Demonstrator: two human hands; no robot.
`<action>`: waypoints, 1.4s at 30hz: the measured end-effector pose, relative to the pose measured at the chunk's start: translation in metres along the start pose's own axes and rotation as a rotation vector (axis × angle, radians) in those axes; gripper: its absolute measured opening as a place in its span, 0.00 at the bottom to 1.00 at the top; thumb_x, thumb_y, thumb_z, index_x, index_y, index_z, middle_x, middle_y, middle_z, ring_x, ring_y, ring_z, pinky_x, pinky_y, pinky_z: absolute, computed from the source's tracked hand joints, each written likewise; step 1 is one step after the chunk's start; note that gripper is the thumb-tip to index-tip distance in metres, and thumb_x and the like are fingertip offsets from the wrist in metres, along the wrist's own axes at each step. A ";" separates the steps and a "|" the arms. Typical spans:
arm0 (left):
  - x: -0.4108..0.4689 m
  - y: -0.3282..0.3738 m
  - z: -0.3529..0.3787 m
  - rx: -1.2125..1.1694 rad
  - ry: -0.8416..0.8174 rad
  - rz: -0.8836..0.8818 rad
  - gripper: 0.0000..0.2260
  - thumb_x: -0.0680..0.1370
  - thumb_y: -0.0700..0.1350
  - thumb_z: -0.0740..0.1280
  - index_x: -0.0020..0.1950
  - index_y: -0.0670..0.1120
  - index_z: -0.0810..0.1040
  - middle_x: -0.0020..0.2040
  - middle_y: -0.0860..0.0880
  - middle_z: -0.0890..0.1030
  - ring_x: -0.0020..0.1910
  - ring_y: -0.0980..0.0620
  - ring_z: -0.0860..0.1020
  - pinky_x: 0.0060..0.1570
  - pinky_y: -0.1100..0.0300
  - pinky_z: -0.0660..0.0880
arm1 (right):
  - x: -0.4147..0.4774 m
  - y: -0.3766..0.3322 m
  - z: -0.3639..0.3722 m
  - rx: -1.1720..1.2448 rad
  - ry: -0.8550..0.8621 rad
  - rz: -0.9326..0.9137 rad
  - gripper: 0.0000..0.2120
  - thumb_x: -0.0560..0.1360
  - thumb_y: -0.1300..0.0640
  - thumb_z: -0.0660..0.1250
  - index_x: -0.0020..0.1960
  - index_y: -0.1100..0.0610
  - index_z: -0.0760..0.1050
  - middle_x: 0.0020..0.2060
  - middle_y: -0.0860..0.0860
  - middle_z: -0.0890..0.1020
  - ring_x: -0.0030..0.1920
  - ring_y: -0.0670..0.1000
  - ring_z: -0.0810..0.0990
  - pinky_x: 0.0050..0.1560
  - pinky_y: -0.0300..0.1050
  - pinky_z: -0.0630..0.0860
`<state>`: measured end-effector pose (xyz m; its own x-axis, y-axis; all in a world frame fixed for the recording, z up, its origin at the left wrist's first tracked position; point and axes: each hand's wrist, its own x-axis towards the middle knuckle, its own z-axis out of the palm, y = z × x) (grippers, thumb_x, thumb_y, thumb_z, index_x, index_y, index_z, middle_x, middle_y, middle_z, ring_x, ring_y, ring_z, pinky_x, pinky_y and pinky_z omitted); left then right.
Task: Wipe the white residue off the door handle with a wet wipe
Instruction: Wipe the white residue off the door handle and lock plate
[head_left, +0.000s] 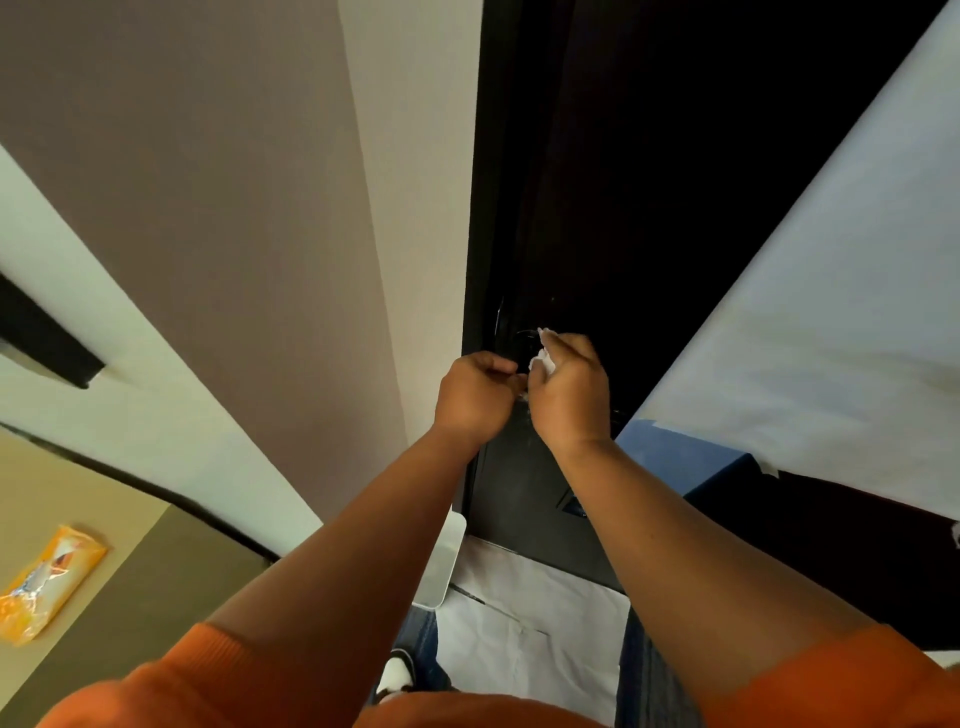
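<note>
White wet wipe (543, 358) bunched in right hand (570, 389) fingers — left hand (475, 397) fisted alongside, both hiding the door handle (524, 338).

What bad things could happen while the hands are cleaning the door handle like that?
1. The wet wipe is scrunched small in the right hand, so it may miss residue or slip from the grip.
2. The door handle is dark against a dark door and partly hidden by both hands, so leftover white bits could go unnoticed.
3. The left hand is closed right beside the handle; the two hands might bump.
</note>
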<state>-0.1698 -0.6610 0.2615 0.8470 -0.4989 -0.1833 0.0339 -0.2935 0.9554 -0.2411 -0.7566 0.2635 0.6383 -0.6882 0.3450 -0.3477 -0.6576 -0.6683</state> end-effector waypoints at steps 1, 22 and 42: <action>0.000 0.000 0.000 -0.001 0.000 -0.003 0.06 0.76 0.43 0.74 0.53 0.48 0.83 0.45 0.50 0.86 0.46 0.53 0.85 0.56 0.51 0.82 | -0.002 0.002 0.002 -0.022 -0.004 -0.056 0.18 0.79 0.64 0.66 0.69 0.61 0.75 0.66 0.56 0.75 0.65 0.56 0.77 0.65 0.42 0.74; -0.001 0.001 -0.014 -0.119 -0.119 -0.036 0.10 0.82 0.39 0.65 0.59 0.46 0.84 0.50 0.47 0.86 0.42 0.53 0.84 0.34 0.73 0.74 | -0.012 0.013 -0.020 -0.262 -0.236 -0.220 0.24 0.80 0.57 0.64 0.75 0.59 0.66 0.76 0.52 0.66 0.72 0.57 0.71 0.67 0.49 0.75; -0.001 0.002 -0.013 -0.171 -0.106 -0.069 0.06 0.80 0.44 0.71 0.56 0.48 0.86 0.47 0.47 0.87 0.44 0.48 0.86 0.35 0.71 0.75 | -0.007 0.010 -0.018 -0.317 -0.277 -0.126 0.31 0.78 0.52 0.64 0.78 0.54 0.58 0.76 0.54 0.62 0.76 0.56 0.62 0.73 0.51 0.69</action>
<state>-0.1635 -0.6506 0.2668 0.7796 -0.5679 -0.2640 0.1870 -0.1912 0.9636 -0.2612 -0.7633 0.2661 0.8342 -0.5169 0.1919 -0.4216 -0.8223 -0.3823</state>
